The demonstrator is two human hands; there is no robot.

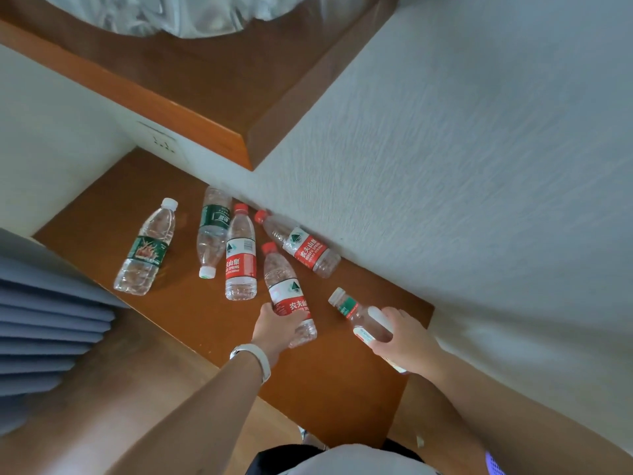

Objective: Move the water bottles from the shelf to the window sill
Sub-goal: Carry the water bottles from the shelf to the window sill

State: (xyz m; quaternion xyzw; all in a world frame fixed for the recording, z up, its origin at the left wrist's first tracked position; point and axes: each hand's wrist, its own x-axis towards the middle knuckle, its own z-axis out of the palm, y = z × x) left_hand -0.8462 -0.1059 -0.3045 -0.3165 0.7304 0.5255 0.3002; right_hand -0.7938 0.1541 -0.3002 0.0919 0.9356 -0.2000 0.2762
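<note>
1. Six water bottles lie on a brown wooden shelf beside a white wall.
2. The left hand, at 6 o'clock, has its fingers wrapped around a red-labelled bottle.
3. The right hand, at 5 o'clock, grips a small green-labelled bottle.
4. Four bottles lie untouched towards 10 o'clock.

Six bottles lie on shelf, wall to right.
</note>
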